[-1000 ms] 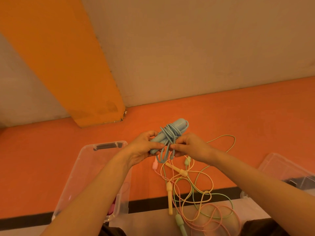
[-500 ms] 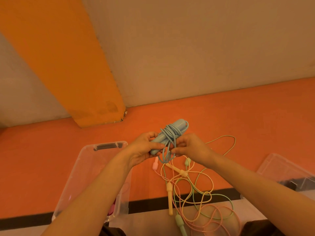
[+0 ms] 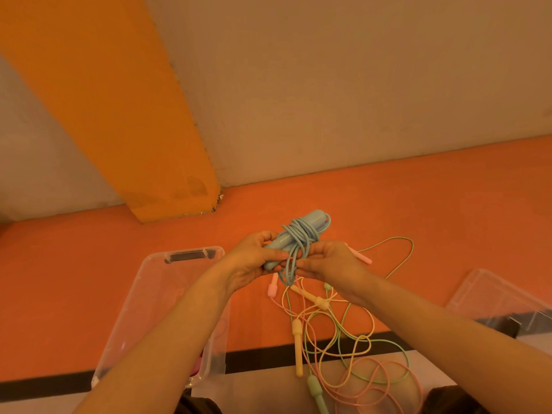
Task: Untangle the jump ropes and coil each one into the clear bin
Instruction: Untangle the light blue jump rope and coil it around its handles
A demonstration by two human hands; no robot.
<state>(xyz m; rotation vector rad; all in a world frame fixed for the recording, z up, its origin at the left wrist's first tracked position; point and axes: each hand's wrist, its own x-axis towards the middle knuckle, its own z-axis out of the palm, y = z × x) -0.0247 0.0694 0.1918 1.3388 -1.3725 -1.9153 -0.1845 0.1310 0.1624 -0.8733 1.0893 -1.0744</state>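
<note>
A blue jump rope (image 3: 301, 234) is wound round its two handles into a bundle held above the floor. My left hand (image 3: 254, 261) grips the handles' near end. My right hand (image 3: 325, 261) pinches the loose blue cord hanging from the bundle. Below them on the orange floor lies a tangle of yellow (image 3: 297, 339), green (image 3: 315, 392) and pink (image 3: 363, 258) jump ropes. The clear bin (image 3: 155, 297) stands to the left, partly covered by my left forearm; something pink shows at its bottom.
An orange pillar (image 3: 119, 115) meets the floor behind the bin. A clear lid or second bin (image 3: 493, 297) lies at the right. A black stripe (image 3: 268, 357) crosses the floor near me, with white floor on its near side.
The blue bundle and both hands stay almost where they were. My right hand has shifted slightly on the cord.
</note>
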